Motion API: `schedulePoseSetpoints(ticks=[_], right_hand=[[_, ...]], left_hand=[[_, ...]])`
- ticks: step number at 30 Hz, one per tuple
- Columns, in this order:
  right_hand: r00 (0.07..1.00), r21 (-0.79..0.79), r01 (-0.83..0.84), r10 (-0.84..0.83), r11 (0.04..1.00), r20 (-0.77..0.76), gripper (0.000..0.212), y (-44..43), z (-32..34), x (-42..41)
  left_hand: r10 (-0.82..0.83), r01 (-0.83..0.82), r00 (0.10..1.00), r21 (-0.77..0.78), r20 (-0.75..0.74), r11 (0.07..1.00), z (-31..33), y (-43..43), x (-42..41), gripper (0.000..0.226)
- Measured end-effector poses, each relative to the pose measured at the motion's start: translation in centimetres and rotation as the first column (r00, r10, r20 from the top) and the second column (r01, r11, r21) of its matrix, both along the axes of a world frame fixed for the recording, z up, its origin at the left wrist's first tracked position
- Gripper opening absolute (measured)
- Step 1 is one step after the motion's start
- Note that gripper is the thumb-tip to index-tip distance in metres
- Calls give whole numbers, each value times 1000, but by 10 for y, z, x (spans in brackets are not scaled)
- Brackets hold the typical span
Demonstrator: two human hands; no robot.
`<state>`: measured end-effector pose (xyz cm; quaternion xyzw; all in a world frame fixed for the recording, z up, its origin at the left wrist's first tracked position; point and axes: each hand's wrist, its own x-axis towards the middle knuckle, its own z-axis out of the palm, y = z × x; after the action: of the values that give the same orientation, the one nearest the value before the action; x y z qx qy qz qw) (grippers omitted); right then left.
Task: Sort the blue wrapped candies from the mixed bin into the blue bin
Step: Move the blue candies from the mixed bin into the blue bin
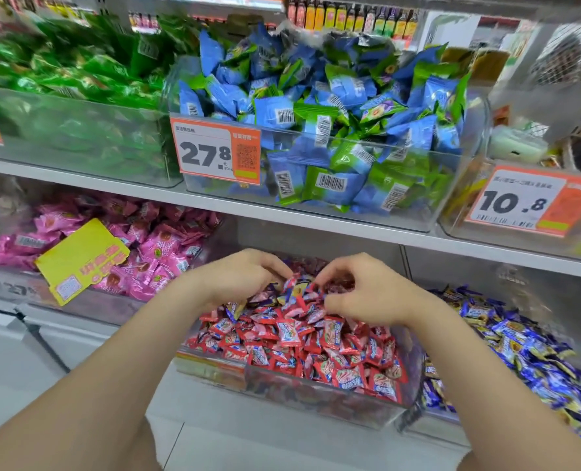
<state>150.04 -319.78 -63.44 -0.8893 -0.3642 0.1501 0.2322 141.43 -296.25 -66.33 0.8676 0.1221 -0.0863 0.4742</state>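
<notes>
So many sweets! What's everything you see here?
green packets: many, green, top-left bin
blue-green packets: many, blue and green, top-middle bin
27.8 tag: one, orange-white, top-middle bin front
10.8 tag: one, orange-white, top-right bin front
pink candies: many, pink, bottom-left bin
yellow tag: one, yellow, on pink candies
mixed bin: one, clear, bottom middle
red candies: many, red, mixed bin
blue wrapped candies: few, blue, among red ones
blue bin: one, clear, bottom right
left hand: one, fingers in mixed bin
right hand: one, fingers in mixed bin

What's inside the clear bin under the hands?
Mostly red wrapped candies, a few blue wrapped candies among them. Left hand and right hand cover the heap's back, hiding what is under them.
</notes>
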Motion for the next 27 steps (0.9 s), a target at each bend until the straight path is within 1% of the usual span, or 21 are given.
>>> schedulePoseSetpoints(ticks=[1,2,4,5,6,7,8,9,11,13,15,18,22,25,27], right_hand=[[998,33,37,-39,999,53,31,2,-1,-2],[992,59,52,-58,997,114,31,6,-4,-3],[984,59,4,-15,998,180,45,15,-14,-6],[985,21,-27,23,999,172,57,20,-19,-7],[988,-29,-58,62,998,145,70,25,-24,-8],[989,-85,-92,101,992,107,80,29,-28,-9],[988,-137,-122,133,983,75,84,33,-31,-9],[986,-183,-146,159,972,58,82,36,-32,-8],[986,-232,-130,150,964,70,65,39,-29,-7],[985,-250,-64,102,966,140,44,40,-22,-6],[979,-263,-27,78,964,186,32,39,-18,-5],[984,-215,-29,66,976,168,28,33,-17,-2],[998,-40,-41,43,998,47,27,22,-11,4],[998,-10,-64,64,998,26,18,13,-4,1],[996,22,-60,59,998,67,20,9,-4,1]], left_hand=[[-6,6,1000,15,2,1000,3,-1,-2,58],[-33,33,999,36,6,999,5,-3,-4,56],[-117,115,993,91,19,989,8,-7,-9,50],[-147,143,989,141,24,980,8,-8,-12,47],[-173,162,985,240,27,957,5,-6,-14,48],[-201,175,979,361,36,916,3,-4,-14,53],[-218,176,975,468,36,866,0,-3,-14,58],[-214,163,976,517,39,840,-2,0,-15,61],[-174,135,984,493,35,859,-5,3,-15,59],[-157,118,987,469,45,875,-7,5,-14,54],[-159,114,986,481,54,869,-8,6,-13,48],[-163,92,983,530,89,843,-8,7,-10,35],[-164,88,983,562,87,823,-1,5,-12,18],[-163,98,982,491,91,866,0,1,-12,25],[-188,131,979,454,82,882,-4,-3,-10,21]])
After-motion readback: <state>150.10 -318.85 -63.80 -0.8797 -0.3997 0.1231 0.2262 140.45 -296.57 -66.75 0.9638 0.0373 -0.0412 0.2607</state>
